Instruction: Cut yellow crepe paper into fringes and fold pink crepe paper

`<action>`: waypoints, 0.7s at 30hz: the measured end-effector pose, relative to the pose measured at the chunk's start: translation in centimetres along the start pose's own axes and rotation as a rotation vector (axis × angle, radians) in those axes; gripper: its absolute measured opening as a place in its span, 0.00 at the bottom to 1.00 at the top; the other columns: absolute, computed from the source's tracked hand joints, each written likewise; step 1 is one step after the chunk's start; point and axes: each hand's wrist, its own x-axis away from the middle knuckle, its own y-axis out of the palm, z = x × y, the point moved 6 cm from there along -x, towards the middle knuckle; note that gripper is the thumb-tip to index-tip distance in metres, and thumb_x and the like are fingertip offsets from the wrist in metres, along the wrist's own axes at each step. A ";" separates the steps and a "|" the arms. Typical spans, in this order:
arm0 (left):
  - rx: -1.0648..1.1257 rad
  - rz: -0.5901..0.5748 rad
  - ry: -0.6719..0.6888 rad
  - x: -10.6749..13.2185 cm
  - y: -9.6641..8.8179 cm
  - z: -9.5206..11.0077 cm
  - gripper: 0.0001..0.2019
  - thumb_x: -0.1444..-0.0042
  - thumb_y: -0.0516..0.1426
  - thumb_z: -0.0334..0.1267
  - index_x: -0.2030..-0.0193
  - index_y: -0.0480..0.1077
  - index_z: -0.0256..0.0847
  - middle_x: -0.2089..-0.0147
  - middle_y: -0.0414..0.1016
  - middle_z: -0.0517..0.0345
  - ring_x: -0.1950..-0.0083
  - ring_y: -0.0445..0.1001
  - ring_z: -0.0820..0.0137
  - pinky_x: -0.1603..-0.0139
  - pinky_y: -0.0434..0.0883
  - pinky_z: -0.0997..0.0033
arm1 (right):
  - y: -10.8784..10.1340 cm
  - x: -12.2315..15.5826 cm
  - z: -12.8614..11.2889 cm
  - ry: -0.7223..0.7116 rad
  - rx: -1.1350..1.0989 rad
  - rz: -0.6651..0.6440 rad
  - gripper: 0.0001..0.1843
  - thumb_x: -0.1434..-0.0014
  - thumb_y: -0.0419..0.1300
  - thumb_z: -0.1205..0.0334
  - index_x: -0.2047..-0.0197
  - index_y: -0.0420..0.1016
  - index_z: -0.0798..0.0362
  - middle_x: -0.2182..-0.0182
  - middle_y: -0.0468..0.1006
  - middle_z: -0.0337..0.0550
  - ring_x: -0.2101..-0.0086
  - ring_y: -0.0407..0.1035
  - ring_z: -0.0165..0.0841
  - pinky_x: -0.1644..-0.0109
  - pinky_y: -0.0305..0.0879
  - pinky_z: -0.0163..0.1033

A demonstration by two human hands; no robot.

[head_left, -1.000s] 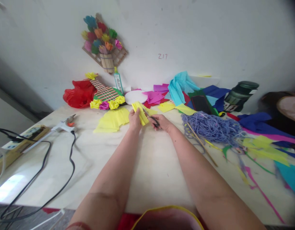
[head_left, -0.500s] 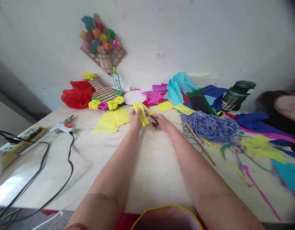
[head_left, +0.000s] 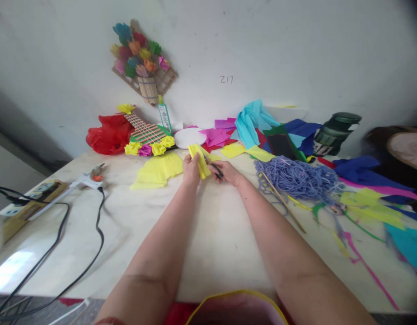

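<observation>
My left hand (head_left: 191,169) is closed on a folded piece of yellow crepe paper (head_left: 202,168), thumb over its front. In my right hand (head_left: 229,173) is a pair of scissors with dark handles (head_left: 216,170), its blades at the right edge of the folded paper. How far the blades reach into the paper is hard to see. A wider yellow crepe sheet (head_left: 157,171) lies flat just left of my left hand. Behind my hands is a white disc (head_left: 189,137), with pink paper (head_left: 215,136) beside it.
A glue gun (head_left: 88,180) and its black cord (head_left: 99,225) lie left, near a power strip (head_left: 28,207). Tangled blue yarn (head_left: 296,180), a thin stick (head_left: 284,203) and paper scraps spread right. A dark green bottle (head_left: 335,133) and a flower-trimmed craft (head_left: 149,133) stand behind.
The scissor handles look closer together than before. Both hands and the folded yellow paper stay in almost the same place; the view has shifted very slightly.
</observation>
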 end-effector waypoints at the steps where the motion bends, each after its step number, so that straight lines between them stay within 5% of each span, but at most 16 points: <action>1: -0.002 0.001 0.000 0.0 0.0 0.0 0.15 0.61 0.61 0.44 0.71 0.63 0.37 0.82 0.68 0.62 0.80 0.69 0.72 0.78 0.65 0.74 | 0.0 0.0 -0.1 0.002 -0.001 0.004 0.12 0.51 0.58 0.56 0.77 0.64 0.55 0.87 0.65 0.32 0.87 0.56 0.22 0.87 0.51 0.28; 21: -0.013 0.006 0.007 0.0 0.1 0.2 0.13 0.60 0.60 0.43 0.72 0.63 0.38 0.82 0.68 0.62 0.80 0.68 0.72 0.77 0.64 0.74 | -0.1 -0.9 0.8 -0.065 -0.038 0.011 0.15 0.53 0.60 0.50 0.76 0.64 0.53 0.87 0.61 0.31 0.87 0.53 0.22 0.86 0.50 0.29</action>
